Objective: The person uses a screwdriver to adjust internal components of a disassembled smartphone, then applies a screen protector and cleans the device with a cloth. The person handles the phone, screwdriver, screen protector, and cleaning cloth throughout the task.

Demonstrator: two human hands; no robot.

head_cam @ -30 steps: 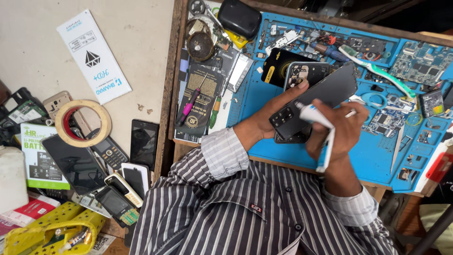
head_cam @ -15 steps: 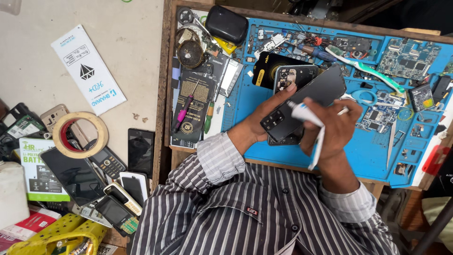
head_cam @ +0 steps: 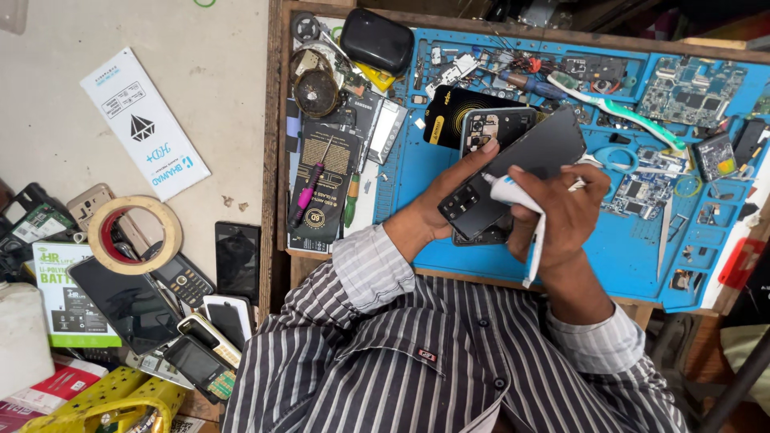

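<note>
Left hand [head_cam: 449, 204] grips a dark phone [head_cam: 517, 172] over the blue mat [head_cam: 634, 256]; right hand [head_cam: 561, 212] pinches a white glue tube [head_cam: 521, 216] w/ tip on it. Toothbrush [head_cam: 618, 108], circuit boards [head_cam: 690, 84] crowd behind, tape roll [head_cam: 135, 235] off left.

Tape roll [head_cam: 135, 234] beside old phones [head_cam: 196, 321]; green toothbrush [head_cam: 622, 112], circuit board [head_cam: 690, 90] on blue mat [head_cam: 634, 256].

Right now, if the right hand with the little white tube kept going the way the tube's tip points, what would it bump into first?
The right hand aims the white tube up and left; its tip already seems to touch the dark phone back cover held in the left hand, though depth is unclear.
</note>
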